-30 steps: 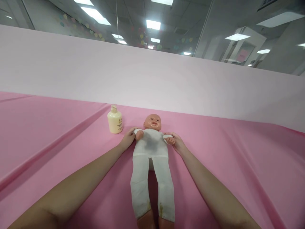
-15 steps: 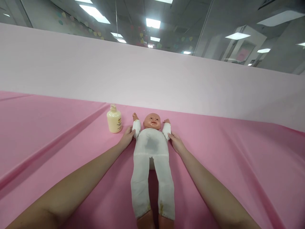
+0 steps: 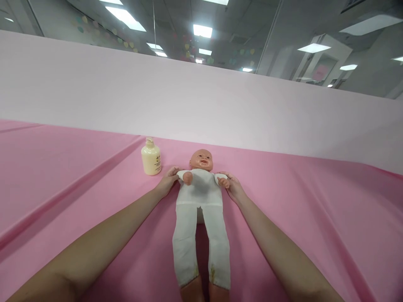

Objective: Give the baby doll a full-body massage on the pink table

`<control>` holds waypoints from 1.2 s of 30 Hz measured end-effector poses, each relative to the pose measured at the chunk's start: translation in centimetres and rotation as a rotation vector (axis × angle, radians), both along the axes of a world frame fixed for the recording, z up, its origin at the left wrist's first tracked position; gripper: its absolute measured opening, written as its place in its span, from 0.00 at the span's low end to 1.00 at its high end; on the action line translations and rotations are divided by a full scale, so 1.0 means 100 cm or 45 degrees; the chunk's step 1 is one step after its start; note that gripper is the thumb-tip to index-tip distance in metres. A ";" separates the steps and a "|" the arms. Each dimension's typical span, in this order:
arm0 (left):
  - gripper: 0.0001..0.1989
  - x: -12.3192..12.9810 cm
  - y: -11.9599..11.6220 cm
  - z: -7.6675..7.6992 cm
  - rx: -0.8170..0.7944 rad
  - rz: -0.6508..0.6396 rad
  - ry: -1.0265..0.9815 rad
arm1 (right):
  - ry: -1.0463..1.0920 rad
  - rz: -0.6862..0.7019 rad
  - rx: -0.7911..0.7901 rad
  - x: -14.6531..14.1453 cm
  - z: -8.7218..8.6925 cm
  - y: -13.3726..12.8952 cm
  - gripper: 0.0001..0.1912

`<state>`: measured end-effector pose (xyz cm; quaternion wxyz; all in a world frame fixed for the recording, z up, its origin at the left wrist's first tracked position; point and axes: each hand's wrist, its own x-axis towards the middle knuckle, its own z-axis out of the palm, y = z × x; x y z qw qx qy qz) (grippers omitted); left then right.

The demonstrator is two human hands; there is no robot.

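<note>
A baby doll (image 3: 201, 188) with a white cloth body lies face up on the pink cloth, its head away from me and its legs toward me. My left hand (image 3: 167, 182) grips the doll's arm on the left, closed around the white upper part. On the other side, my right hand (image 3: 233, 186) is closed on the doll's right-side arm. Both doll hands point up and toward the camera, over the chest and beside it. A grey patch marks the doll's chest.
A pale yellow pump bottle (image 3: 151, 159) stands left of the doll's head, close to my left hand. Pink cloth (image 3: 94, 167) with folds covers the surface. Behind it rises a white wall (image 3: 201, 105) with glass above.
The doll's two arms have swung from pointing up past its head to folding forward and down toward its chest. My hands have barely shifted and still hold them.
</note>
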<state>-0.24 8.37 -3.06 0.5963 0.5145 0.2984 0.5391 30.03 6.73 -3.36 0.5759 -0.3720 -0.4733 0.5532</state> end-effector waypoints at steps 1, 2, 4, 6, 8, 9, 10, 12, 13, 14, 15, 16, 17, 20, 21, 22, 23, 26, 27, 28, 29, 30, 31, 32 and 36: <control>0.15 0.000 0.001 -0.001 0.006 0.027 0.009 | 0.002 -0.033 0.057 -0.002 0.000 0.000 0.14; 0.17 0.000 0.002 -0.003 0.010 0.035 0.018 | 0.006 -0.071 0.105 -0.003 -0.001 0.001 0.14; 0.20 0.000 0.004 -0.006 0.014 0.038 0.040 | 0.008 -0.124 0.135 -0.004 -0.004 0.004 0.14; 0.21 -0.001 0.006 -0.008 0.003 0.056 0.073 | 0.003 -0.150 0.104 -0.003 -0.010 0.007 0.15; 0.21 -0.001 0.007 -0.009 -0.036 0.069 0.105 | 0.000 -0.166 0.064 0.000 -0.014 0.011 0.15; 0.21 -0.001 0.007 -0.010 -0.057 0.075 0.117 | -0.004 -0.170 0.038 0.001 -0.016 0.013 0.16; 0.21 -0.001 0.007 -0.010 -0.071 0.082 0.130 | -0.009 -0.170 0.012 0.002 -0.017 0.014 0.16; 0.20 -0.001 0.007 -0.010 -0.074 0.100 0.159 | -0.004 -0.154 -0.022 0.003 -0.016 0.014 0.16; 0.20 -0.001 0.007 -0.009 -0.065 0.106 0.173 | 0.006 -0.136 -0.020 0.004 -0.015 0.014 0.16; 0.19 -0.001 0.006 -0.008 -0.054 0.100 0.179 | 0.019 -0.112 -0.006 0.004 -0.014 0.013 0.16; 0.19 -0.002 0.005 -0.007 -0.041 0.081 0.177 | 0.030 -0.087 0.015 0.004 -0.012 0.013 0.17; 0.19 -0.002 0.005 -0.006 -0.028 0.050 0.164 | 0.036 -0.062 0.032 0.004 -0.011 0.012 0.18; 0.20 -0.002 0.004 -0.005 -0.018 0.019 0.140 | 0.036 -0.043 0.042 0.003 -0.009 0.010 0.19; 0.19 -0.002 0.003 -0.003 -0.019 -0.074 0.058 | 0.019 -0.022 0.028 0.003 -0.006 0.006 0.15; 0.17 -0.002 0.003 -0.003 -0.027 -0.106 0.034 | 0.019 -0.020 0.017 0.003 -0.004 0.004 0.13; 0.16 -0.003 0.002 -0.003 -0.035 -0.134 0.014 | 0.023 -0.022 0.006 0.002 -0.003 0.002 0.11; 0.15 -0.003 0.002 -0.004 -0.046 -0.158 -0.001 | 0.026 -0.024 -0.007 0.001 -0.002 0.000 0.09; 0.15 -0.003 0.003 -0.005 -0.076 -0.157 0.010 | 0.014 -0.045 0.009 -0.003 0.002 -0.003 0.10; 0.15 -0.003 0.003 -0.005 -0.074 -0.135 0.027 | 0.005 -0.060 0.036 -0.004 0.002 -0.003 0.11; 0.15 -0.003 0.004 -0.006 -0.065 -0.113 0.044 | -0.007 -0.073 0.061 -0.005 0.002 -0.002 0.11; 0.16 -0.003 0.004 -0.005 -0.051 -0.087 0.055 | -0.016 -0.089 0.080 -0.006 0.001 -0.001 0.12; 0.16 -0.002 0.005 -0.005 -0.037 -0.057 0.059 | -0.024 -0.106 0.085 -0.005 0.000 0.000 0.12; 0.16 -0.002 0.005 -0.005 -0.031 -0.033 0.059 | -0.031 -0.120 0.070 -0.005 -0.002 0.002 0.12; 0.17 -0.002 0.005 -0.004 -0.033 -0.020 0.056 | -0.034 -0.132 0.046 -0.004 -0.004 0.003 0.12; 0.18 -0.003 0.005 -0.004 -0.075 -0.062 0.016 | 0.002 -0.122 -0.037 0.001 -0.009 0.007 0.13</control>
